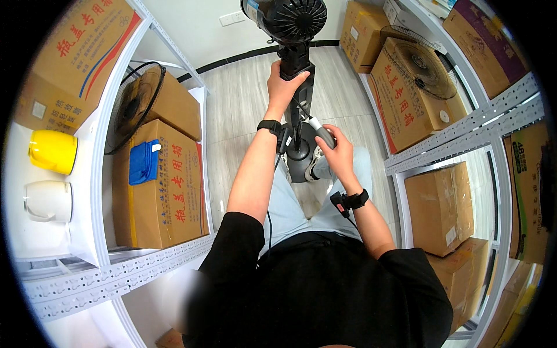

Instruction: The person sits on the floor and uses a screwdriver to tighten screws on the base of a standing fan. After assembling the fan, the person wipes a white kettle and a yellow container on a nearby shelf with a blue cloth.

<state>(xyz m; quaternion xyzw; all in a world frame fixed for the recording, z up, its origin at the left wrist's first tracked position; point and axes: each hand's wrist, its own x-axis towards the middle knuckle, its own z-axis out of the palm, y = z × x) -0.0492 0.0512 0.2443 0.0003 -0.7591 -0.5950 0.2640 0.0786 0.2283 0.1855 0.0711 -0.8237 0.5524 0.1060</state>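
A black pedestal fan [299, 87] with its grille off stands upright on a round base [300, 152] between my feet. My left hand [283, 88] is wrapped around its neck, just below the motor housing [299, 22]. In my right hand [338, 152] is a screwdriver [323, 133] with a grey and white handle. Its thin dark shaft points up and left at the fan's column, below my left hand. The tip is too small to tell whether it touches a screw.
Metal shelves flank me. On the left are a yellow mug [53, 152], a white mug [49, 200], a blue cloth bundle [144, 162], a fan grille [134, 107] and cartons [159, 214]. Another grille [419, 64] lies on a carton [400, 113] at right. A wall is ahead.
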